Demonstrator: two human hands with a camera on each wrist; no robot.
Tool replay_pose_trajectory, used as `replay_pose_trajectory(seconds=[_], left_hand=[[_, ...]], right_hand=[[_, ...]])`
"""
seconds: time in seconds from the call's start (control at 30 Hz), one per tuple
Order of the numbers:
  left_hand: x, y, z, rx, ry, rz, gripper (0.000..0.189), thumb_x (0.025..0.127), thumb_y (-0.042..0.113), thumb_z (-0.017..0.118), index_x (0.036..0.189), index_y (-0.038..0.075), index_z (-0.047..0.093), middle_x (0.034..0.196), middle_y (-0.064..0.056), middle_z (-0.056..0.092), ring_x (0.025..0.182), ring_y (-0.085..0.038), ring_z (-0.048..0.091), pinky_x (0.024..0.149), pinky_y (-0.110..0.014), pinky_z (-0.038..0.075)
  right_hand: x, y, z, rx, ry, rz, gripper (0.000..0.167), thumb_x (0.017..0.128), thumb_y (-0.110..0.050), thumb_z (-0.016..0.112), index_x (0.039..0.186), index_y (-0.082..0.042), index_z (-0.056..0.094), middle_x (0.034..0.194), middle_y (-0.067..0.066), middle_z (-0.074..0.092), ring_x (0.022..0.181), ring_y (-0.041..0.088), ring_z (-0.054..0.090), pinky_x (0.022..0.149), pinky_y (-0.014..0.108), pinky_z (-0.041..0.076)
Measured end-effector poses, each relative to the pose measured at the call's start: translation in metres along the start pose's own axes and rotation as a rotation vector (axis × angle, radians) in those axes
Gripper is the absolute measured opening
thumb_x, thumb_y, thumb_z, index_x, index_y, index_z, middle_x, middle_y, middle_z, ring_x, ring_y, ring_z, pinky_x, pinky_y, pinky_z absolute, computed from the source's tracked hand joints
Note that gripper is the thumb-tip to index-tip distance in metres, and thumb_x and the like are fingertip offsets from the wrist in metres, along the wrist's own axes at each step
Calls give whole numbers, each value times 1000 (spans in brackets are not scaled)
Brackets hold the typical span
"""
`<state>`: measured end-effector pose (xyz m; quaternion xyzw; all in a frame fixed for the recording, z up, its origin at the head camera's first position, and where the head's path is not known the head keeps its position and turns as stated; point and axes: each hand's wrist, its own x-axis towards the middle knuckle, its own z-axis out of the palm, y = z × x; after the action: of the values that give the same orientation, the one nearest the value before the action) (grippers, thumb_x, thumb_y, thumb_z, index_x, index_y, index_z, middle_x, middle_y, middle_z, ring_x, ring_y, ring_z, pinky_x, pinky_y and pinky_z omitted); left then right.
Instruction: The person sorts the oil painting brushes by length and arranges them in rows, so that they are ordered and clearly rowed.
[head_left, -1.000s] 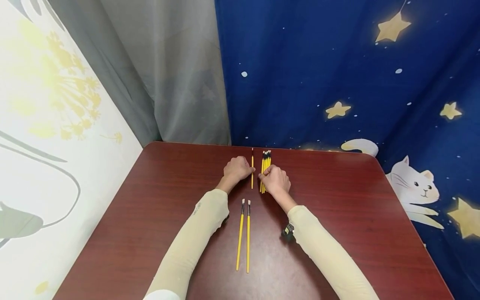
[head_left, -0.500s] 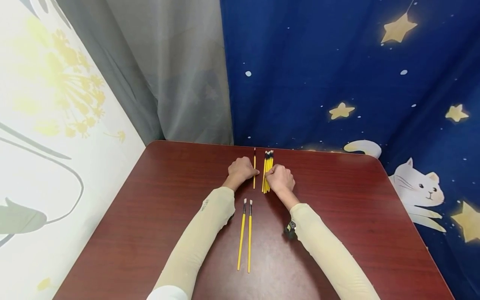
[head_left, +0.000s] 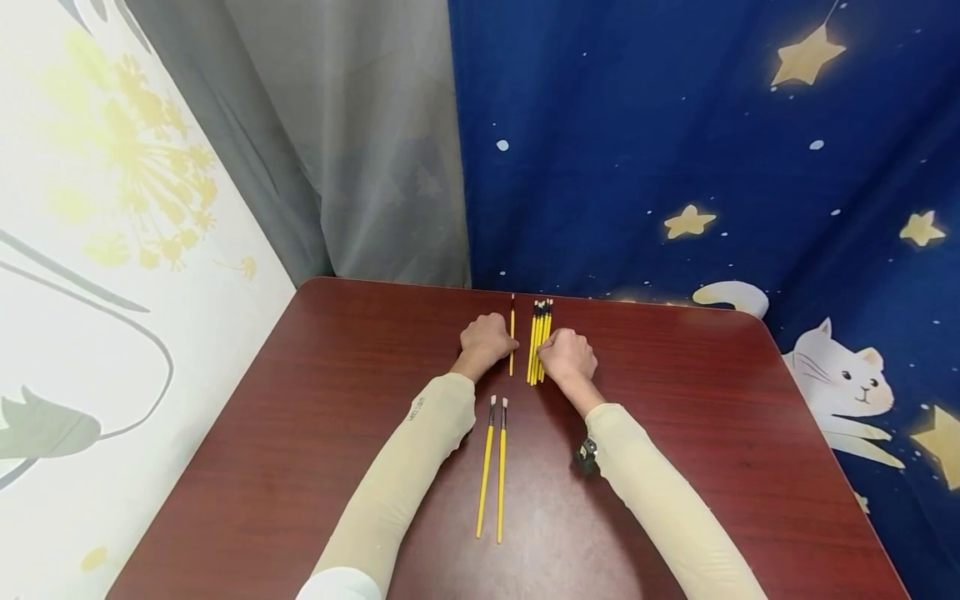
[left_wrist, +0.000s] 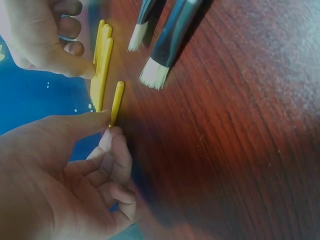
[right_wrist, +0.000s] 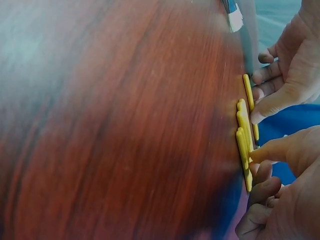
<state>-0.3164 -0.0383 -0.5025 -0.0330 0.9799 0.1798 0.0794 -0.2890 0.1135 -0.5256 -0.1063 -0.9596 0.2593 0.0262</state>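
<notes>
My left hand (head_left: 486,337) pinches a single yellow-handled paintbrush (head_left: 512,312) between thumb and fingers. In the left wrist view, the rounded handle end of that paintbrush (left_wrist: 117,102) sticks out past my fingertips. Just to its right lies a row of several similar paintbrushes (head_left: 534,354), dark ferrules and pale bristles toward the far table edge. My right hand (head_left: 568,354) pinches at the right side of this row, thumb and fingers close together. Its fingers hide part of the handles. In the right wrist view, the handle ends of the row (right_wrist: 243,122) lie staggered.
Nearer my body, two larger yellow paintbrushes (head_left: 485,479) lie side by side between my forearms, bristles pointing away. The reddish-brown table (head_left: 360,350) ends at a far edge before grey (head_left: 390,167) and blue curtains (head_left: 585,167). A pale printed wall stands left.
My right thumb has shifted from the left side of the paintbrush row to its right side. My left hand keeps its place at the single paintbrush. The head view has drifted slightly.
</notes>
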Motion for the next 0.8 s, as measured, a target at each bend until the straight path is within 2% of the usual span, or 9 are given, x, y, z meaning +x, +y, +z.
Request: replay_pose_trajectory(seconds=[0.17,0.5,0.63,0.8], left_hand=[[1,0,1,6,-5,-5,26,94,40,78,91,15,73,95,-8,75,84,-27,71,78,-46,61],[1,0,2,2,-12,-2,24,94,38,77,89,15,73,90,-7,73,81,-26,70,78,-44,61],[1,-1,2,2,-17,9,24,95,38,77,87,15,73,88,-7,73,77,-25,69,75,-44,61],[3,-3,2,16,-14,26,23,95,35,76,83,16,71,83,-6,71,74,-24,68,72,-42,59]], right_hand=[[1,0,-1,-18,12,-13,21,88,-25,62,69,-22,69,92,12,78,88,39,74,73,55,57],[2,-1,-4,-111,2,-82,35,85,-21,62,52,-21,49,63,6,62,68,31,67,58,46,49],[3,-1,-7,-164,-8,-93,35,86,-25,66,55,-19,51,63,6,60,65,31,64,57,46,49],[6,-5,-10,-220,-47,-109,25,88,-27,69,68,-15,61,71,10,65,66,32,64,59,46,50]])
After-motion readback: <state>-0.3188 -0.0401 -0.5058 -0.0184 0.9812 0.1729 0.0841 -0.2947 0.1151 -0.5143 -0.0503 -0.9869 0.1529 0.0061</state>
